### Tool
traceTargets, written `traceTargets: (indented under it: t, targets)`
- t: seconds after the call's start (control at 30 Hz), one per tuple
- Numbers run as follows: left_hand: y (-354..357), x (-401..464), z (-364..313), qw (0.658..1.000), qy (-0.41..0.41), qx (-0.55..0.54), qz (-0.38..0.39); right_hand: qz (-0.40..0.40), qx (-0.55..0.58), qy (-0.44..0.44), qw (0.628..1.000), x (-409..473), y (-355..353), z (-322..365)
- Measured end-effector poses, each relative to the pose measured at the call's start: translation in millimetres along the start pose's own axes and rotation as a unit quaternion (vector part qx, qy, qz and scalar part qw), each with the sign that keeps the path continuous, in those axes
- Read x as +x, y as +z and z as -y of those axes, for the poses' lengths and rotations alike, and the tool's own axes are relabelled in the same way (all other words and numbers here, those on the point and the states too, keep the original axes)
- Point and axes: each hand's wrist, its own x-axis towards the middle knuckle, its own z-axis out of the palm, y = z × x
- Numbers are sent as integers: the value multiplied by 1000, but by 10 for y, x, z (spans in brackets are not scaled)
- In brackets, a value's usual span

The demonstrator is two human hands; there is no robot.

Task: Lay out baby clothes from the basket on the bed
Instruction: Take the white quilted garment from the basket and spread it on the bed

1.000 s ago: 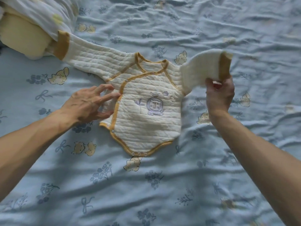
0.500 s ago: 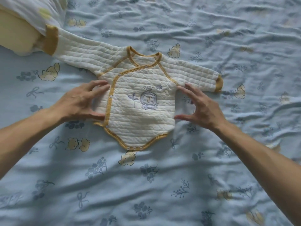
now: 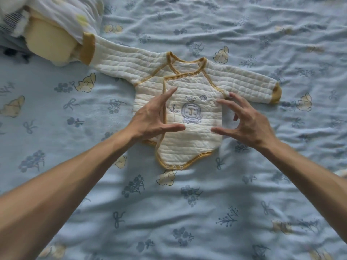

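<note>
**1 bodysuit flat on the bed, more clothes waiting**

The quilted bodysuit [image 3: 189, 117] lies face up on the blue bed sheet [image 3: 187, 212], with both sleeves spread out to the sides. The left hand [image 3: 152, 119] and the right hand [image 3: 246, 122] are over its body with fingers apart and straight, holding nothing. I judge this piece is almost done. A pile of other clothes [image 3: 56, 21] at the top left corner is not yet laid out; no basket is visible.
</note>
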Motion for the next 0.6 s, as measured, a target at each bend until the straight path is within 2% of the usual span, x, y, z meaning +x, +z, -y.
traceTargets:
  t: [0.13, 0.27, 0.43, 0.6]
  targets:
    - [87, 44, 1, 998, -34, -47, -31, -33, 23, -69, 997, 89, 37, 366]
    - [56, 27, 103, 993, -40, -102, -48, 42, 20, -122, 991, 289, 195, 830]
    - [-242, -99, 397, 990, -87, -91, -67, 66, -34, -114, 991, 549, 393, 1118]
    - [-297, -272, 698, 993, -69, -94, -30, 110, -112, -97, 983, 702, 385, 1340]
